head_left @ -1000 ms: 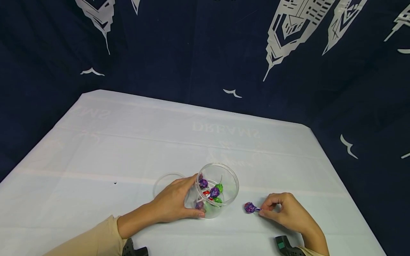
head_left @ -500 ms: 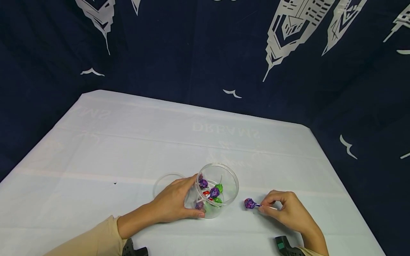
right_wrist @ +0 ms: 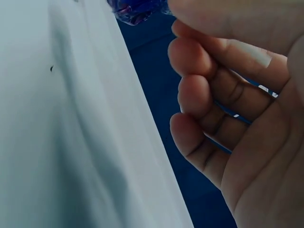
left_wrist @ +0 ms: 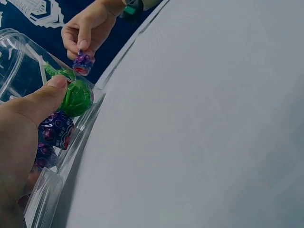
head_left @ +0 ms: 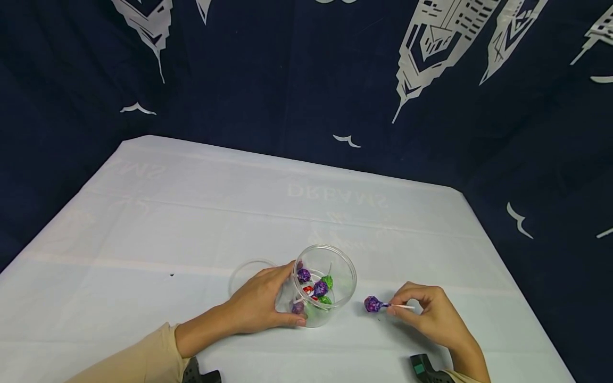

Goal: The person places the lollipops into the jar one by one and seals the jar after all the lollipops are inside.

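My left hand [head_left: 261,303] grips a clear round plastic jar [head_left: 347,266], thumb on the near side. The jar stands with its mouth uncovered. Inside lie several wrapped lollipops, among them a purple one [head_left: 321,288] and a green one [left_wrist: 78,99]; the left thumb covers part of the green one in the left wrist view. To the right of the jar, my right hand [head_left: 433,314] pinches the white stick of a purple lollipop [head_left: 372,304] between thumb and index finger. Its wrapped head points toward the jar. In the right wrist view only the bottom of that head shows.
A clear round lid [head_left: 254,260] lies behind the left hand, partly hidden by it. White cloth covers the table [head_left: 167,223]. A tiny dark speck [head_left: 172,274] is at left. A dark blue curtain [head_left: 287,80] with white prints hangs beyond the far edge.
My right hand has raised the purple lollipop slightly, and its white stick now shows past the fingertips. The left hand and the jar have stayed where they were.
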